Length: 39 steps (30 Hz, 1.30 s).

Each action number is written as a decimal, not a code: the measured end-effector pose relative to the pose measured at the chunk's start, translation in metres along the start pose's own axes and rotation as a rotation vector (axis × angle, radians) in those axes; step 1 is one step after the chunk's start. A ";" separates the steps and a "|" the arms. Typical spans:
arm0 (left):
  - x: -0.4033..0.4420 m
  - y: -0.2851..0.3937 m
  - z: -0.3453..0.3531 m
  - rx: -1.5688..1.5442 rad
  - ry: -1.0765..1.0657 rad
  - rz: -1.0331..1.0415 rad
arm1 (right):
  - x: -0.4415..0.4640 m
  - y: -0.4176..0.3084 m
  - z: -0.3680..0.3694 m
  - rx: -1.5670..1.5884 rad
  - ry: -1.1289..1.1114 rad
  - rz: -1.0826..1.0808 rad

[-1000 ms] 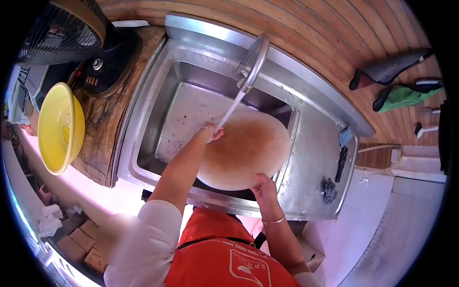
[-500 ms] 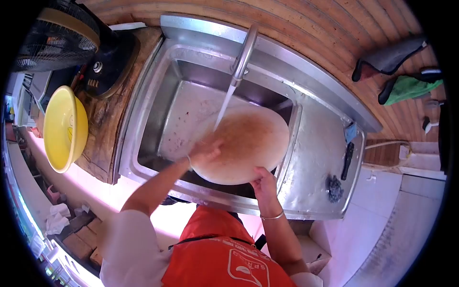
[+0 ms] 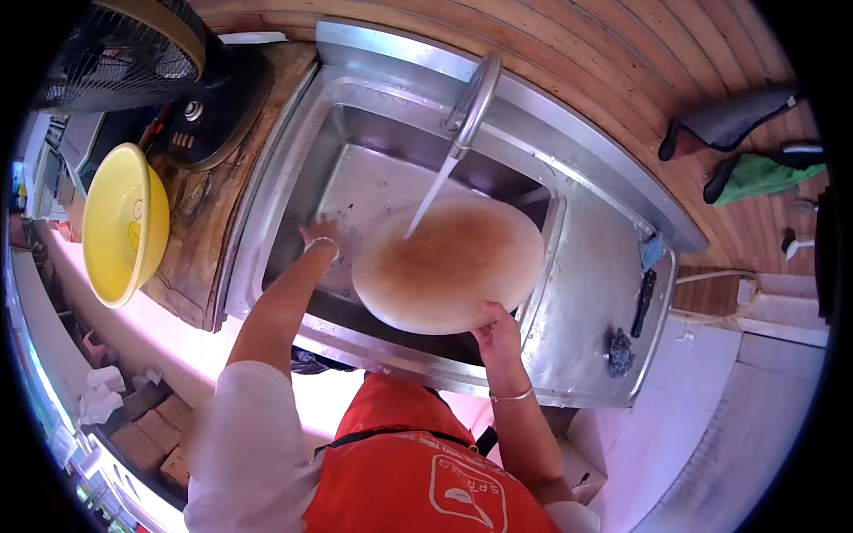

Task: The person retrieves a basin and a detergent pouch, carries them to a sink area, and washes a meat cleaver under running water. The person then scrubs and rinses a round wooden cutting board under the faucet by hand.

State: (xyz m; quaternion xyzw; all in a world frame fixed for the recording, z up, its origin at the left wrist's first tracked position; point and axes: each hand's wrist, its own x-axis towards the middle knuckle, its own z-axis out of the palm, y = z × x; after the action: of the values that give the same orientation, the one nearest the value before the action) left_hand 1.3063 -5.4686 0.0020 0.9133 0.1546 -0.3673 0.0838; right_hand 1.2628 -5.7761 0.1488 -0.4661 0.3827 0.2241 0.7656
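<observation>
A round, thick white cutting board (image 3: 458,266) with a wide brown stain across its face is held tilted over the sink basin (image 3: 298,200). My right hand (image 3: 498,336) grips its near right edge, thumb on top and the other fingers hidden underneath. Water runs from the faucet (image 3: 475,102) onto the upper left part of the board. To the left of the board, apart from it, my left hand (image 3: 318,234) is over the basin, fingers spread and holding nothing. Small dark bits lie on the basin floor.
A yellow bowl (image 3: 158,233) and a black fan (image 3: 218,115) stand on the wooden counter at left. On the steel drainboard (image 3: 577,275) lie a scouring pad (image 3: 620,354), a dark-handled tool (image 3: 645,302) and a blue cloth (image 3: 651,251). Cloths (image 3: 764,173) hang on the wooden wall.
My left hand has come off the board's face and moved left and up over the basin. The right hand keeps hold of the board's edge; water still runs.
</observation>
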 end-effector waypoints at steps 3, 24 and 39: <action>0.048 -0.012 0.059 -0.197 0.064 0.357 | 0.001 -0.001 0.007 0.053 -0.033 -0.004; -0.106 0.050 -0.007 -2.121 -0.290 -0.126 | 0.033 0.005 0.040 0.195 -0.236 -0.005; -0.122 0.067 0.022 -2.255 -0.091 -0.178 | 0.122 -0.023 0.163 -0.038 -0.396 0.213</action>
State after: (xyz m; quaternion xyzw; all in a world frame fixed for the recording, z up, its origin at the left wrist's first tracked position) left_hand 1.2324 -5.5638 0.0739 0.2881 0.4590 -0.0557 0.8386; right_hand 1.4147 -5.6437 0.1085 -0.3844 0.2675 0.3981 0.7888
